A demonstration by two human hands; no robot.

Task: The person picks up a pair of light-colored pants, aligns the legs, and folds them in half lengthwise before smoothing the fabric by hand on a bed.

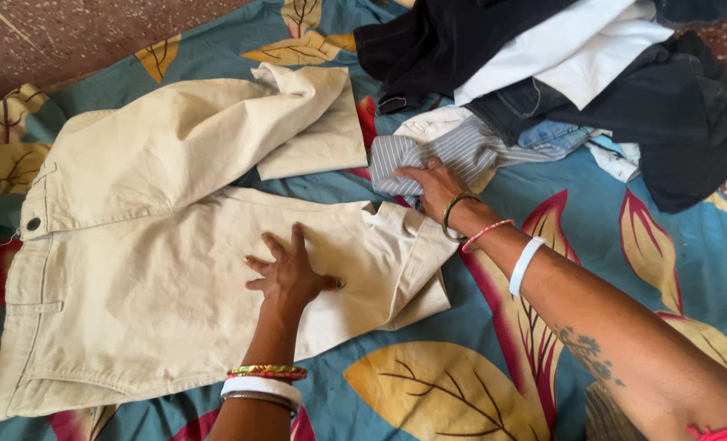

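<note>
Beige trousers (pixel 135 245) lie spread on a blue bedsheet with leaf prints (pixel 608 245). One leg is folded back over the waist toward the upper right. My left hand (pixel 286 273) presses flat on the lower trouser leg, fingers spread. Reaching past the hem of that leg, my right hand (pixel 433 184) rests on a grey striped cloth (pixel 453 151), its fingers curled into the fabric. Both wrists carry bangles.
A heap of clothes (pixel 559 73) sits at the upper right: black garments, a white one, blue denim. A reddish speckled floor (pixel 69 33) shows past the sheet at the top left.
</note>
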